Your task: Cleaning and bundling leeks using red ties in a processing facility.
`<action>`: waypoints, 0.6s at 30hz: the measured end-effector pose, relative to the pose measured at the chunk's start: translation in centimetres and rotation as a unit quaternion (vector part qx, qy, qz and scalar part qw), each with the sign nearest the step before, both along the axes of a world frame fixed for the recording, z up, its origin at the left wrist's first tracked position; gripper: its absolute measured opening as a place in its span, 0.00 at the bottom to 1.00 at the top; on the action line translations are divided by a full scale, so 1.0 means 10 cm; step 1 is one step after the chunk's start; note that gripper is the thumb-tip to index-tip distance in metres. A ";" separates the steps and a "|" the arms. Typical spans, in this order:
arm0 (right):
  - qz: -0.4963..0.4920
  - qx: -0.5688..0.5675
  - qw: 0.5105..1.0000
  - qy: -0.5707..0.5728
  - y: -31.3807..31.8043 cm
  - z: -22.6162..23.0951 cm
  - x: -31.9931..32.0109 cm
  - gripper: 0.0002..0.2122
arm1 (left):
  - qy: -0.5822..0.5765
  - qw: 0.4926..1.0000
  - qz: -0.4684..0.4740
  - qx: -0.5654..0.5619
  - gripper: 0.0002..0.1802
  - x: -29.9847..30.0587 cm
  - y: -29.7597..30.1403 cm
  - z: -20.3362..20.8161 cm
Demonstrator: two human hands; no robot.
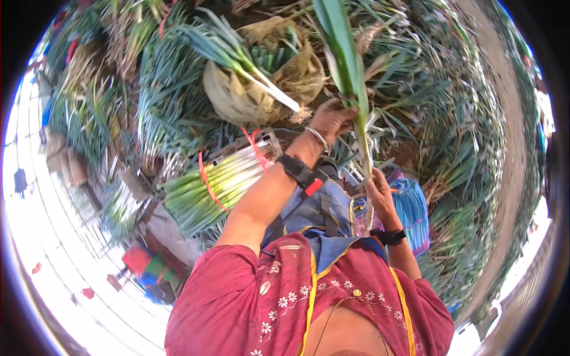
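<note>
A long leek (363, 139) stands almost upright in front of me, its broad green leaves reaching the far edge of the view and its pale end pointing toward my body. My left hand (333, 121) is closed around it where the leaves meet the stalk. Lower down, my right hand (383, 194) grips the pale stem, with the thumb along it. Thin loose peelings hang off the stalk between the two hands. Just beyond my left hand, a few loose leeks (270, 86) with roots lie across a yellowish sack (228, 98) that has more greens in it.
A bundle of leeks (214, 187) tied with red bands lies left of my left forearm. Blue twine (409, 210) in a pinkish wrap sits beside my right wrist. Heaps of leeks (172, 89) surround me, with a leafy pile (457, 118) on the right.
</note>
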State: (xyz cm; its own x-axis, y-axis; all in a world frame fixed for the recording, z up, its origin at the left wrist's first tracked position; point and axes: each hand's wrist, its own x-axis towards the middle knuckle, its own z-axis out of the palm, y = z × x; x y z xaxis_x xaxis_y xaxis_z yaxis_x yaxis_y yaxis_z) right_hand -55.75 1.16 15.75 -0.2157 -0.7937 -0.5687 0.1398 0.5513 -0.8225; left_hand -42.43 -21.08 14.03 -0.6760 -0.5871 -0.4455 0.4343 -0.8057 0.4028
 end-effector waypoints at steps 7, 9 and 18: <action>0.101 -0.040 0.992 0.067 -0.55 0.01 0.25 0.18 | -0.024 0.998 0.062 0.004 0.21 0.48 0.80 -0.30; 0.118 -0.055 0.990 0.062 -0.64 -0.07 0.38 0.18 | -0.025 0.997 0.071 0.005 0.22 0.60 0.92 -0.33; 0.117 -0.137 0.976 0.122 -0.97 0.24 0.67 0.08 | -0.074 0.992 0.103 -0.026 0.17 0.90 0.74 0.27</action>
State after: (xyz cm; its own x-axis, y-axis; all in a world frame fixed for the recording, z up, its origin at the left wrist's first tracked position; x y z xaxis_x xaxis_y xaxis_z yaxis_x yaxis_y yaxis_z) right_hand -49.06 -8.53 18.15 -0.1130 -0.9524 -0.2831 -0.1818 0.3000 -0.9365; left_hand -33.45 -13.64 16.78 -0.4682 -0.7309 -0.4966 0.5203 -0.6823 0.5136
